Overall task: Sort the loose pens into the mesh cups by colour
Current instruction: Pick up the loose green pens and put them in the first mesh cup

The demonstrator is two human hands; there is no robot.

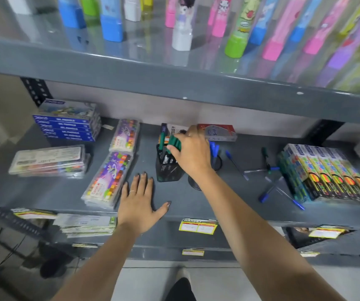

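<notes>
Fingers, left hand (139,200): spread flat and released, palm down on the grey metal shelf (187,198), a thin ring on one finger, forearm reaching in from below.
Fingers, right hand (193,152): clenched around a bunch of green pens (174,143), wrist bent down, arm stretched further back over the shelf.
Green pens: dark green caps bunched together, held at the mouth of the square mesh cup (168,168); one more green pen stands upright in it.
Square mesh cup: black wire mesh, standing just beyond the left hand.
Round mesh cup (217,162): black, mostly hidden behind the right forearm, blue pens (214,148) sticking out of it.
Loose pens (279,190): clear barrels with blue caps, lying crossed on the shelf to the right, beside glossy cardboard boxes (329,170).
Far back: red box (218,131) against the wall.
</notes>
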